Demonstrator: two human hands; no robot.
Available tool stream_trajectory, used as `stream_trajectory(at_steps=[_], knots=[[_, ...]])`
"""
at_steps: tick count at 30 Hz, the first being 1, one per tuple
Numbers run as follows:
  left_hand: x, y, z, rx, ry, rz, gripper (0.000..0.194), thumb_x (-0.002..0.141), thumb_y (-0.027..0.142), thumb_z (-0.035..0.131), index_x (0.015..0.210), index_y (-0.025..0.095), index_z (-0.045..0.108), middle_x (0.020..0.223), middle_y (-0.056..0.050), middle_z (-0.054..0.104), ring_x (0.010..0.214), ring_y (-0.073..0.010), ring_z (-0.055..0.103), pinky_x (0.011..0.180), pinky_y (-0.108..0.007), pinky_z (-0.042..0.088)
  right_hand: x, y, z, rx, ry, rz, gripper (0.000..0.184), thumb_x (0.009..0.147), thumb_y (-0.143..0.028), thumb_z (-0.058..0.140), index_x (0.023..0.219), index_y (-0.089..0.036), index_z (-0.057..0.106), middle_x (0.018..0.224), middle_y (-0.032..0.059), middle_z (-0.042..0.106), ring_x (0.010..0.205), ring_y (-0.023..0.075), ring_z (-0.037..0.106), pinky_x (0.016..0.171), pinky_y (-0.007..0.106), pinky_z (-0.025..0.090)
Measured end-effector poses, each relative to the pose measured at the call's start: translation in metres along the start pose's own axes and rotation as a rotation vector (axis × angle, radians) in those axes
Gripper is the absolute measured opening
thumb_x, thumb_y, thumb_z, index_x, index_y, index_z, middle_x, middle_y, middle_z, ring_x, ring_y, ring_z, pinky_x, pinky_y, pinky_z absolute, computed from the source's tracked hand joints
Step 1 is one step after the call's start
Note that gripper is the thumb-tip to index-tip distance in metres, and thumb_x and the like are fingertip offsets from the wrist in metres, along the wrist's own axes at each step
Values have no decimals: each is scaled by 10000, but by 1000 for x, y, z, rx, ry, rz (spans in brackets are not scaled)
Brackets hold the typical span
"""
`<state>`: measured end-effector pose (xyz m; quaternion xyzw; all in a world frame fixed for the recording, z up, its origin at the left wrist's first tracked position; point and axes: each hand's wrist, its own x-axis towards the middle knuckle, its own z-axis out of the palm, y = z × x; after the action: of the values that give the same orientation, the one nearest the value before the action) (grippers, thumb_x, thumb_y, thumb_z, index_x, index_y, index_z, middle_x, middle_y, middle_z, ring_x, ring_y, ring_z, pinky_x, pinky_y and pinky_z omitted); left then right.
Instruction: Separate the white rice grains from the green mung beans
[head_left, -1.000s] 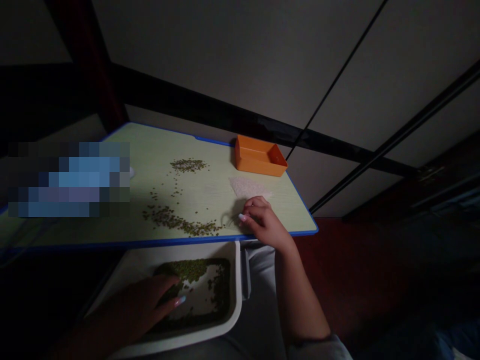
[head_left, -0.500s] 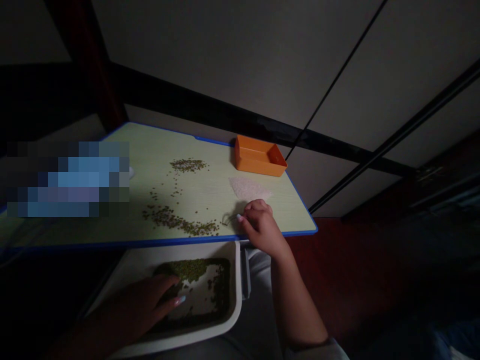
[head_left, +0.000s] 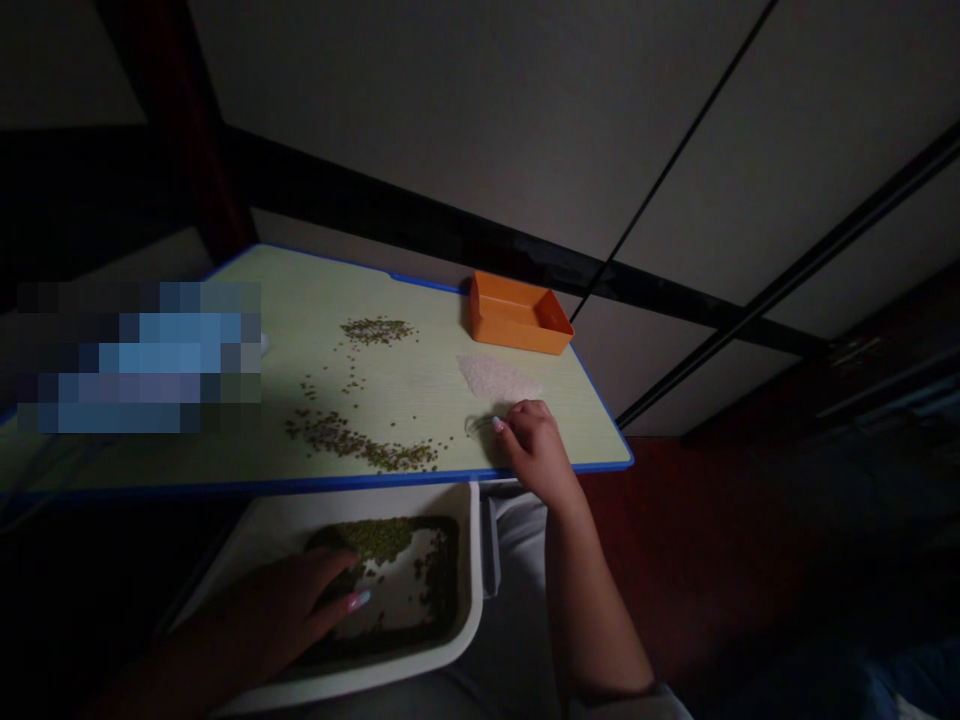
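Note:
My right hand point(head_left: 536, 445) is closed on thin metal tweezers point(head_left: 480, 425), held low over the table's front edge. Just beyond it lies a patch of tiny pale pink grains point(head_left: 495, 376). To its left, small green and brownish bead-like pieces point(head_left: 360, 447) are strewn along the near side, with a second cluster point(head_left: 377, 330) farther back. My left hand point(head_left: 311, 590) reaches into a white plastic tray point(head_left: 475, 580) below the table edge. Its thumb and forefinger are apart, beside a heap of green pieces point(head_left: 382, 538); the other fingers are in shadow.
An orange open box point(head_left: 517, 318) stands at the back right of the pale, blue-edged table point(head_left: 427, 400). A blurred-out bluish object point(head_left: 165, 360) is at the left. Cabinet panels point(head_left: 487, 130) rise behind the table. My legs are under the tray and table edge.
My right hand has shifted slightly to the right with the tweezers, away from the strewn green pieces. One or two pieces now lie near where the tips were. My left hand is unmoved.

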<state>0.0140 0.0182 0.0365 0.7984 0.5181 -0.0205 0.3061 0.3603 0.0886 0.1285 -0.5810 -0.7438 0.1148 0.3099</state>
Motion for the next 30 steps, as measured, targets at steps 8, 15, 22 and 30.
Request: stream_trajectory(at_steps=[8,15,22,30], knots=[[0,-5,5,5,28,-8,638,953,668,522,1337,303,878,1408,-121,906,1313,-383,856,1126,-452,673,0,-1,-10,61,-93,-125,308,1063,-246,740,763,-239,672,969,65,705,1020,274,611,955,446,443],[1,-11,11,-6,57,27,615,968,681,538,1332,321,878,1391,-111,915,1275,-375,873,1105,-450,686,-4,-7,-10,66,-131,-140,281,1064,-245,752,786,-246,721,1015,58,725,1069,275,632,988,455,434],[0,-12,13,-21,79,31,632,978,717,520,1322,323,874,1387,-110,916,1285,-388,868,1100,-461,692,1,-11,-5,17,-122,-97,282,1071,-250,743,792,-236,704,1007,65,718,1079,276,618,994,451,432],[0,-9,9,-25,84,40,600,966,691,536,1287,330,892,1360,-97,926,1257,-378,878,1096,-450,695,14,-11,3,-46,-76,-8,269,1074,-259,754,809,-237,710,977,79,704,1059,290,603,975,456,445]])
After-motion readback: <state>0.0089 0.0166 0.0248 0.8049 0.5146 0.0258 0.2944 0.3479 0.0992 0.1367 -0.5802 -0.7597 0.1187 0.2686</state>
